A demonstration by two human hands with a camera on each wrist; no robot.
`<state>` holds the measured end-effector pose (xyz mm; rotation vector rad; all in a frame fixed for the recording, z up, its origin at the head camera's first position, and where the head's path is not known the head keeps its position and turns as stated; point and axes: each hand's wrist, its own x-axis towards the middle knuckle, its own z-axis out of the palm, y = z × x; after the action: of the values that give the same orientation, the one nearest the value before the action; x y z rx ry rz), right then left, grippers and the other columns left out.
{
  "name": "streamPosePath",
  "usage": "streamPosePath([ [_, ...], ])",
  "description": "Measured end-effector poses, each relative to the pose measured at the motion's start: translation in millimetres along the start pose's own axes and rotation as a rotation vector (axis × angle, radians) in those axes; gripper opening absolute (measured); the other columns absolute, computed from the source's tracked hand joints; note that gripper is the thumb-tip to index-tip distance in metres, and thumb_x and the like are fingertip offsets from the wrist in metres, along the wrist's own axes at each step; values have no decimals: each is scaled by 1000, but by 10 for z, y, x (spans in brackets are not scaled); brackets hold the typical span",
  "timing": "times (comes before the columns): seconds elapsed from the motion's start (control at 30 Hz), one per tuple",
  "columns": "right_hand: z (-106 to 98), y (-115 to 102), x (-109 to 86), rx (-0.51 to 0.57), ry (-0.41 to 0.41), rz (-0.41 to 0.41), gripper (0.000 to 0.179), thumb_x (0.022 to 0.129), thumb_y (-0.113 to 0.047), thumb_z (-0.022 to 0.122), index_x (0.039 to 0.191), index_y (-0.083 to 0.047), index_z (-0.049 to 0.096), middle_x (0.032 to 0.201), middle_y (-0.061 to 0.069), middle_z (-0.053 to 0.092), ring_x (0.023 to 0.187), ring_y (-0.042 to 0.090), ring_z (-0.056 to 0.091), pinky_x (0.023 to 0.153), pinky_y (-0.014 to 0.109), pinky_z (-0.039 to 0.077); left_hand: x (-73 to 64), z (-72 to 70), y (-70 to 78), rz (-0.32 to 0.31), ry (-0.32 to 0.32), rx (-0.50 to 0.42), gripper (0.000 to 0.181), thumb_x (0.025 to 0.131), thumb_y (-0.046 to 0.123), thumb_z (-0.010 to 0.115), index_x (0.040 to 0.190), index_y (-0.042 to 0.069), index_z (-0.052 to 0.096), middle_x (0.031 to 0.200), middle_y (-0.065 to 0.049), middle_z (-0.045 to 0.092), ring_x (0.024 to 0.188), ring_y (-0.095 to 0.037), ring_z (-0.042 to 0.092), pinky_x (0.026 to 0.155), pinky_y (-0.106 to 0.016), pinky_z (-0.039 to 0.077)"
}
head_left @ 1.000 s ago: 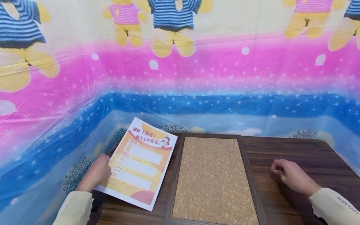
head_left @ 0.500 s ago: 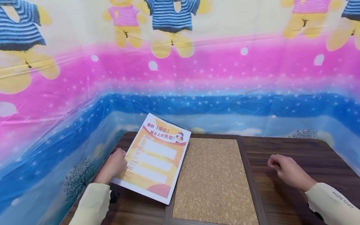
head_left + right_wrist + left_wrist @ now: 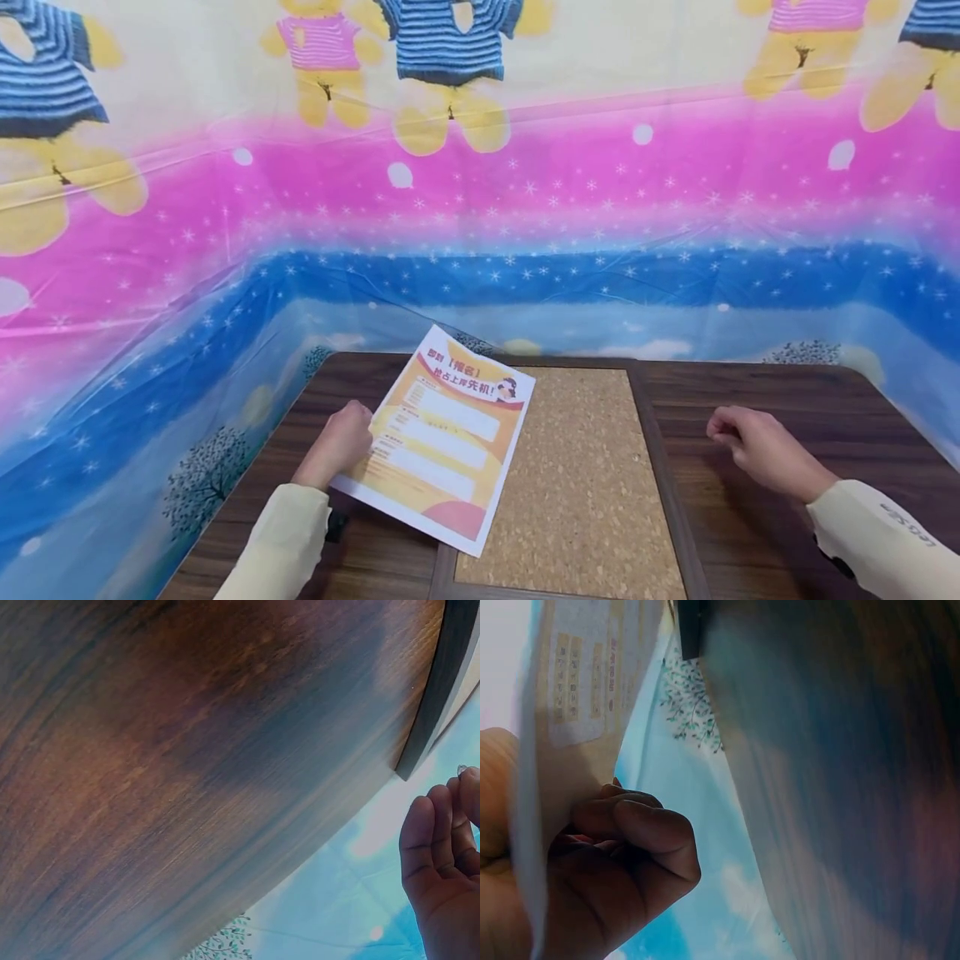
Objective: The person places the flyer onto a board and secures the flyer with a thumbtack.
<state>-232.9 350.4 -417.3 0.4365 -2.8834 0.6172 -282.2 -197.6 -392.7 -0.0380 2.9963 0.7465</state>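
My left hand (image 3: 339, 448) grips the left edge of a printed paper poster (image 3: 450, 442) with yellow, orange and red areas. The poster is held up at a slant and overlaps the left side of a cork board (image 3: 592, 475) in a dark wooden frame. In the left wrist view, curled fingers (image 3: 656, 832) close on the sheet (image 3: 577, 720), seen nearly edge-on. To the right of the board, my right hand (image 3: 772, 457) is held over the table. Its thumb and fingertips pinch a small clear thing (image 3: 461, 771), mostly hidden by the fingers.
The board lies on a dark wood-grain table (image 3: 720, 392). A printed cloth curtain (image 3: 570, 275) with bears and snowflakes hangs along the back and sides. The board's frame edge (image 3: 431, 712) stands above the tabletop in the right wrist view.
My left hand has carried the poster rightward, from beside the board to over its left part. The right hand has shifted only slightly leftward and upward.
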Motion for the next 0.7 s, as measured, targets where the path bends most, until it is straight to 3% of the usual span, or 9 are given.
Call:
streamPosePath([
  [0.2,-2,-16,5,2,6,-4,22,86,12,58,87,-9,62,82,1,59,68,13,50,57,32,42,-5,122,76,12,13,6,15,88,-6,46,102,-10,51,90,-16,57,79,-26,54,72,-40,46],
  [0.43,12,-10,33,13,9,-22,21,85,12,58,87,-8,62,81,1,59,68,14,50,57,32,43,-36,265,133,11,-9,-39,13,97,2,42,102,-4,52,89,-12,57,77,-22,53,63,-33,46],
  [0.7,7,25,59,15,10,-10,23,85,13,57,85,-9,61,79,1,57,66,14,47,56,31,39,-109,401,236,72,-41,-63,16,99,6,45,108,-3,55,91,-11,59,77,-20,54,64,-32,45],
])
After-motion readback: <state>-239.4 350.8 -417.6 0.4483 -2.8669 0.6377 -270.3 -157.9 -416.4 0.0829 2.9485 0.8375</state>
